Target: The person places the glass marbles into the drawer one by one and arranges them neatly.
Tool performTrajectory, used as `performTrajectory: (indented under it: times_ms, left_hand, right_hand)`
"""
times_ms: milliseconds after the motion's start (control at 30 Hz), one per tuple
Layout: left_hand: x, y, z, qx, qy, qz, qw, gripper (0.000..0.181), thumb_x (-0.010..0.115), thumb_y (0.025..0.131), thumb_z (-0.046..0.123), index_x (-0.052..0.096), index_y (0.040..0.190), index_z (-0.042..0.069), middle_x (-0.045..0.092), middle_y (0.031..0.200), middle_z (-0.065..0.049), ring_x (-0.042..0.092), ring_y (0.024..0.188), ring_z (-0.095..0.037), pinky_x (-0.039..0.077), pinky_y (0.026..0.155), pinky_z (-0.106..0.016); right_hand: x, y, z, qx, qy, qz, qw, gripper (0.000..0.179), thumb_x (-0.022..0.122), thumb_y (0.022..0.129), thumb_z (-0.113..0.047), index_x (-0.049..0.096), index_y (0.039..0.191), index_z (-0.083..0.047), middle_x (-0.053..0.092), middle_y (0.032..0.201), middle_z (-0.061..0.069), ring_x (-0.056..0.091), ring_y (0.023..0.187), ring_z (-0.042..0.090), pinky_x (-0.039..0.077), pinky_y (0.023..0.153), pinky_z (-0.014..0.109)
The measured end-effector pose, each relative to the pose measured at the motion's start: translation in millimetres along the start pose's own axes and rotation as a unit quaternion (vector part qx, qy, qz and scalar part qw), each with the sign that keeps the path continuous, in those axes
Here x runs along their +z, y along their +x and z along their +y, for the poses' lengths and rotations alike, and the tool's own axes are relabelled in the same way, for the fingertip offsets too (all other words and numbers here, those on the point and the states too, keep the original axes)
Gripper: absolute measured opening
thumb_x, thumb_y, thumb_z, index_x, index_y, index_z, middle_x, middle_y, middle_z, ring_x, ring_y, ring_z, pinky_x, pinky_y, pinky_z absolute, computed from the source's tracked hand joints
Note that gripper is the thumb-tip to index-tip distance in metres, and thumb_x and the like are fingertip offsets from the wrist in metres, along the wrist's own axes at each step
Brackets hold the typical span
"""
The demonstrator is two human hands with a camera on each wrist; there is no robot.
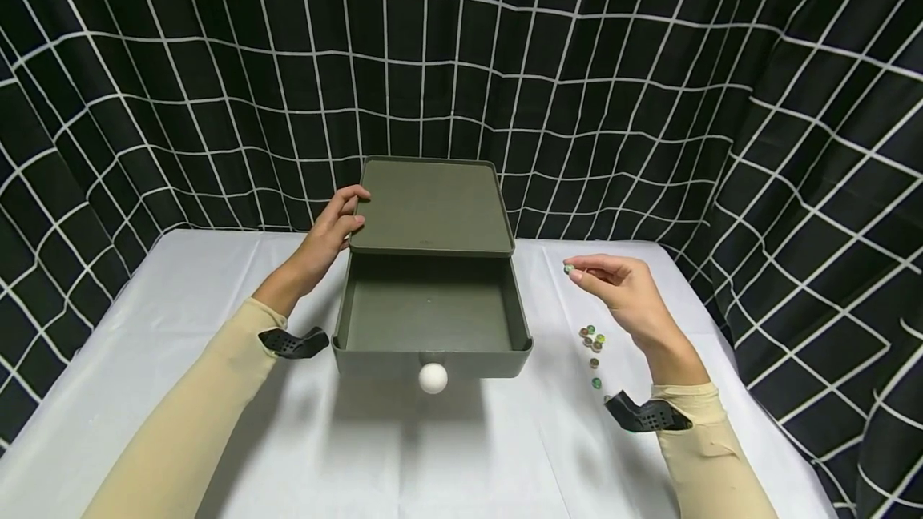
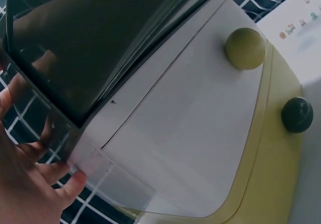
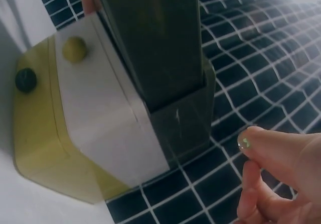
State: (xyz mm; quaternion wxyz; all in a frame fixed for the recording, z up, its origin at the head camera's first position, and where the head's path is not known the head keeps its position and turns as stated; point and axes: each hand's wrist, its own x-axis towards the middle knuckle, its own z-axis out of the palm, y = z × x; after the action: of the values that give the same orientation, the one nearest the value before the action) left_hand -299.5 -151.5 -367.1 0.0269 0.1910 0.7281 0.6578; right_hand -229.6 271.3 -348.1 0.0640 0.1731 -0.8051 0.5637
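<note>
A grey-green box (image 1: 433, 364) with a round white knob (image 1: 433, 379) on its front stands on the white table. Its lid (image 1: 433, 207) is raised and tilted back, and the inside shows a bare floor (image 1: 429, 315). At the lid's left edge, my left hand (image 1: 317, 251) holds it between thumb and fingers. To the right of the box and above the table, my right hand (image 1: 627, 291) pinches a small greenish marble (image 1: 568, 268) between thumb and fingertips. The same marble (image 3: 244, 143) appears in the right wrist view, partly covered by the fingers.
Several small marbles (image 1: 596, 346), green and brownish, lie scattered on the white tablecloth (image 1: 476, 463) right of the box, near my right wrist. A black curtain (image 1: 461, 62) with a white grid surrounds the table at the back and sides.
</note>
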Motion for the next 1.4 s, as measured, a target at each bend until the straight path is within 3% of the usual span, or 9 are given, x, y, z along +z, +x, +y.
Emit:
performTrajectory:
  times_ms: [200,500,967,1233,1400]
  left_hand:
    - [-0.2,-0.4,0.5,-0.002,0.002,0.001,1.0,0.042,0.039,0.103,0.026,0.031,0.143,0.016,0.009,0.171,-0.01,0.01,0.158,-0.028,0.013,0.12,-0.067]
    - [0.6,1.2,-0.4,-0.003,0.006,0.005,1.0,0.042,0.04,0.102,0.027,0.031,0.142,0.017,0.014,0.169,-0.011,0.019,0.154,-0.032,0.015,0.118,-0.068]
    - [-0.1,-0.3,-0.8,-0.001,0.001,0.002,1.0,0.04,0.04,0.102,0.027,0.032,0.141,0.018,0.01,0.171,-0.01,0.013,0.157,-0.03,0.013,0.12,-0.068]
    - [-0.1,-0.8,0.1,-0.001,-0.003,-0.001,1.0,0.041,0.04,0.102,0.027,0.031,0.141,0.017,0.009,0.17,-0.011,0.011,0.157,-0.031,0.011,0.119,-0.069]
    - [-0.3,-0.1,-0.5,0.001,-0.002,-0.006,1.0,0.046,0.039,0.101,0.025,0.027,0.144,0.013,0.01,0.17,-0.012,0.011,0.156,-0.032,0.009,0.119,-0.07]
  right_hand:
    - [7.8,0.0,-11.2,-0.024,0.037,-0.014,0.9989,0.018,0.065,0.094,0.001,0.073,0.11,0.004,0.075,0.099,-0.016,0.066,0.094,-0.003,0.051,0.085,0.014]
    - [17.2,-0.6,-19.2,-0.03,0.031,-0.032,0.9986,0.02,0.067,0.094,-0.002,0.071,0.111,0.007,0.074,0.101,-0.016,0.067,0.094,-0.001,0.052,0.086,0.016]
    - [36.2,-0.7,-34.4,-0.039,0.005,-0.059,0.9975,0.023,0.067,0.092,0.001,0.068,0.111,0.013,0.071,0.101,-0.015,0.062,0.089,0.001,0.051,0.081,0.017]
    - [47.8,0.3,-40.5,-0.054,0.018,-0.075,0.9956,0.023,0.067,0.091,0.003,0.067,0.11,0.016,0.071,0.097,-0.013,0.061,0.09,0.004,0.048,0.08,0.02]
    - [54.7,1.3,-45.3,-0.053,-0.003,-0.084,0.995,0.022,0.068,0.09,0.001,0.071,0.109,0.011,0.07,0.097,-0.016,0.06,0.091,0.005,0.045,0.081,0.023]
